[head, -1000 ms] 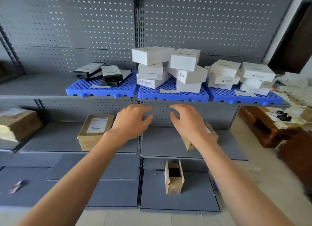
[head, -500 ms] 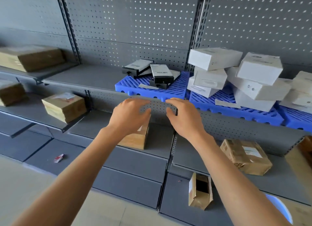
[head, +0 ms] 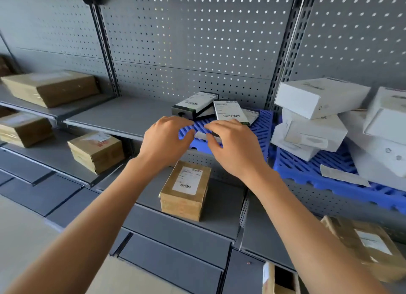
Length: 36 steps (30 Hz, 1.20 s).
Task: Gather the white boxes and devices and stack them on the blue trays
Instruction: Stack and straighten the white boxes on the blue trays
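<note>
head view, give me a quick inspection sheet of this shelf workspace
surface: grey metal shelf with perforated back panel.
job's things: slatted blue plastic tray bears flat black-and-white device boxes; second blue tray bears stacked white cardboard boxes.
clutter: brown cardboard parcels on the lower and left shelves; white paper slip on the tray's front edge.
grippers: left hand and right hand over the tray's front edge, fingers loosely curled, holding nothing.
cables: nothing seen.
surroundings: beige floor.
</note>
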{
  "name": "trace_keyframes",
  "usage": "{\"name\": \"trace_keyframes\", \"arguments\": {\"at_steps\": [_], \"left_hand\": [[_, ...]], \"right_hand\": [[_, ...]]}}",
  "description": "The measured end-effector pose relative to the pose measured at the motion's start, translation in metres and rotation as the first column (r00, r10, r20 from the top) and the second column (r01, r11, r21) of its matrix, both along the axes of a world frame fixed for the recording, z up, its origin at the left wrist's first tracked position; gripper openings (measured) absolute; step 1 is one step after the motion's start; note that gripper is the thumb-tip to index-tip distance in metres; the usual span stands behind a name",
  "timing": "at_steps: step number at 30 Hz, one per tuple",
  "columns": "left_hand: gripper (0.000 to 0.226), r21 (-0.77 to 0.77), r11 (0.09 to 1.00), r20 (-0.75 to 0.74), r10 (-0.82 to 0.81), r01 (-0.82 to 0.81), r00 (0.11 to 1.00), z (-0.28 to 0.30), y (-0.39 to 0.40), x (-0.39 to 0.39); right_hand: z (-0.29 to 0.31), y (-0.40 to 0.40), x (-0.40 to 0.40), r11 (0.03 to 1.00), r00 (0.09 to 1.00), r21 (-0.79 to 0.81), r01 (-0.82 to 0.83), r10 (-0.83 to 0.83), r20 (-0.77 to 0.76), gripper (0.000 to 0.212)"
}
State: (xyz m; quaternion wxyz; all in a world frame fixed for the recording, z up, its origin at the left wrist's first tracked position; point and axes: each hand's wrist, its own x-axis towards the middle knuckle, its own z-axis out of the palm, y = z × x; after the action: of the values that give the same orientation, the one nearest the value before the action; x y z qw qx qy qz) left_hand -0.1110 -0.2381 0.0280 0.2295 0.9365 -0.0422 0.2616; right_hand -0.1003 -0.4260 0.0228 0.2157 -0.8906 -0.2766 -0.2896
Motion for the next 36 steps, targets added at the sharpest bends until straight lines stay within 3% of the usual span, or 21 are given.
{"name": "trace_keyframes", "arguments": {"at_steps": [7, 17, 21, 25, 31, 36], "left_hand": [[0.029, -0.043, 0.998, 0.019, 0.046, -0.046, 0.999, 0.001, 0.029, 0.03], [0.039, -0.068, 0.997, -0.027, -0.048, 0.046, 0.999, 0.0, 0.071, 0.092], [0.041, 0.003, 0.989, 0.015, -0.15, 0.15, 0.989, 0.004, 0.089, 0.122], [0.044, -0.007, 0.977, -0.078, -0.215, 0.215, 0.973, 0.006, 0.105, 0.151], [0.067, -0.161, 0.902, -0.179, -0.425, 0.4, 0.887, 0.002, 0.12, 0.176], [0.065, -0.195, 0.826, -0.179, -0.56, 0.528, 0.809, -0.002, 0.13, 0.192]], "right_hand": [[0.007, 0.024, 0.027, 0.999, 0.995, -0.02, -0.031, 0.033, 0.092, 0.023], [0.016, 0.05, 0.072, 0.975, 0.988, -0.165, 0.147, -0.154, -0.032, 0.024], [0.016, 0.064, 0.087, 0.939, 0.957, -0.212, 0.271, -0.286, -0.042, 0.027], [0.017, 0.079, 0.096, 0.902, 0.925, -0.228, 0.366, -0.38, -0.021, 0.027], [0.015, 0.102, 0.097, 0.829, 0.858, -0.267, 0.491, -0.514, -0.019, 0.032], [0.007, 0.121, 0.094, 0.768, 0.802, -0.291, 0.571, -0.597, -0.002, 0.029]]}}
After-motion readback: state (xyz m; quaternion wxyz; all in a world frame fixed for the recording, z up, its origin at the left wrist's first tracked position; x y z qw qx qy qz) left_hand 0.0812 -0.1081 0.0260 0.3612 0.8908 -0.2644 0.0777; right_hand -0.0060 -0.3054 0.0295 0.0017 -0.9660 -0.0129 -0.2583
